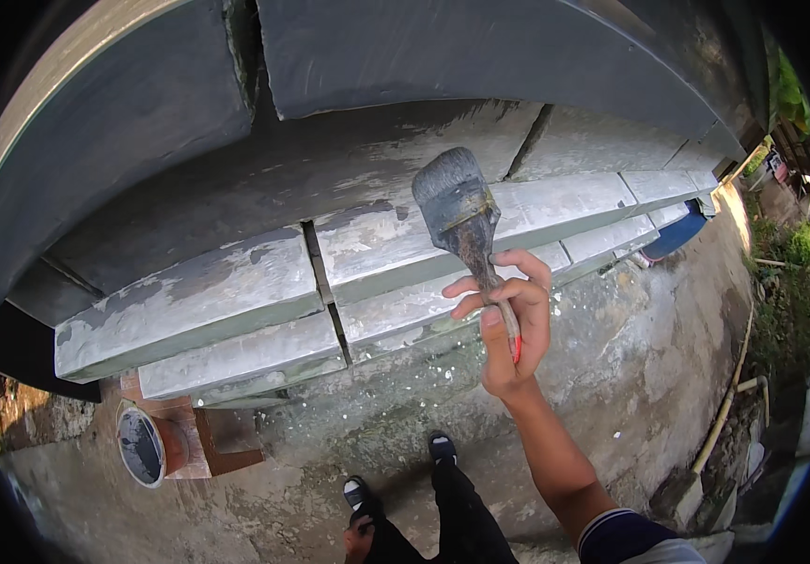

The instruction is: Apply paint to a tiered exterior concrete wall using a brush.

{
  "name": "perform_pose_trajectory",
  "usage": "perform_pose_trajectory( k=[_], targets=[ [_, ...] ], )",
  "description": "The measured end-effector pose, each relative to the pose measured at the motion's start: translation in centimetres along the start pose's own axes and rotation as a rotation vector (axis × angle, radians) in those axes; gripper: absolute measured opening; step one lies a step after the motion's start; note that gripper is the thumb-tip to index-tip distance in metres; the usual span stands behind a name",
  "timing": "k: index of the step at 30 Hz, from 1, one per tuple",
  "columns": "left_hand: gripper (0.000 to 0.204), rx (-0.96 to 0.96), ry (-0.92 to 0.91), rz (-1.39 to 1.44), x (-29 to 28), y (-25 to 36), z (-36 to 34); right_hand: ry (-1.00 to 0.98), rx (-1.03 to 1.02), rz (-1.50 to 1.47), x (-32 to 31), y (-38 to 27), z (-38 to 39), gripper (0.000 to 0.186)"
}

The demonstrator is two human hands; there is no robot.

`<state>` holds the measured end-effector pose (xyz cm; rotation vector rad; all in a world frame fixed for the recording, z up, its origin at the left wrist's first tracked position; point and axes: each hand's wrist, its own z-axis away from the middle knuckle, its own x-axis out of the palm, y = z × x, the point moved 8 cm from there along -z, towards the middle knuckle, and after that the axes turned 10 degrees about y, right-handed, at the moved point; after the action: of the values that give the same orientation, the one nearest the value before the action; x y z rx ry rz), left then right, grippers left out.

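Note:
My right hand [521, 315] is raised and closed around the thin handle of a paintbrush [461, 202]. Its wide, dark grey bristles point up and away from me, in front of the stepped concrete blocks [194, 296]; I cannot tell whether they touch. Grey paint coats the metal band and the upper handle, and the handle's end is red. Low in the view, beside my dark trousers, my left hand [359, 540] hangs down. Its fingers are too small and shaded to make out.
A bucket of dark grey paint [142, 446] stands at the left by reddish tiles [206, 442]. Dark grey painted slabs [480, 56] rise above the pale, patchy ledges. At the right lie a blue container [676, 235], a bamboo pole [724, 404] and plants [800, 249]. White flecks dot the concrete floor.

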<state>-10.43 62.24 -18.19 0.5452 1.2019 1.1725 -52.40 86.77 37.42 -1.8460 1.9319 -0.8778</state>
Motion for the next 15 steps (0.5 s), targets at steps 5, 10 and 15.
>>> perform_pose_trajectory(
  k=[5, 10, 15],
  targets=[
    [0.033, -0.031, 0.181, 0.048, -3.2, 4.2, -1.5, 0.431, 0.263, -0.176, -8.4, -2.0, 2.5, 0.022],
    [0.034, -0.145, 0.292, -0.077, -7.1, 8.3, 1.3, 1.119, 0.532, -0.610, -19.7, -0.7, 9.1, 0.027],
    [0.040, -0.267, 0.481, 0.168, -7.9, 10.0, 4.2, 1.010, 0.869, -0.860, -20.9, 0.0, 7.8, 0.022]
  ],
)
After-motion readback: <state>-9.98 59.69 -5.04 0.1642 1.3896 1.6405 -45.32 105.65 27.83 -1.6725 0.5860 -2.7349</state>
